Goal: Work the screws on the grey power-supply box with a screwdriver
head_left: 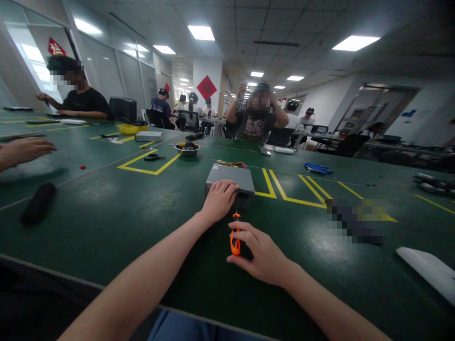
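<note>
Hands apart but close. Left hand lies palm down on top of a grey metal power supply unit, fingers over its near edge. Right hand pinches an orange-handled screwdriver upright-ish, its thin shaft pointing far toward the near face of the unit; tip looks at or just beside that face, hard to tell. Unit sits on the table just far of the hands, a bundle of coloured wires at its far side.

Containers: steel bowl far left of the unit, small dark parts inside, exact items too small to tell. Yellow tray further far left, dark item on it.

Around: black scissors just near the bowl, grey box beyond, blue gloves far right, black pouch on the left, white sheet at right edge. A co-worker's hand rests at left.

Table: green mat marked with yellow tape lines. Room: open workshop, other seated people at long tables, glass partition left, red diamond sign on a far pillar, ceiling panel lights.
</note>
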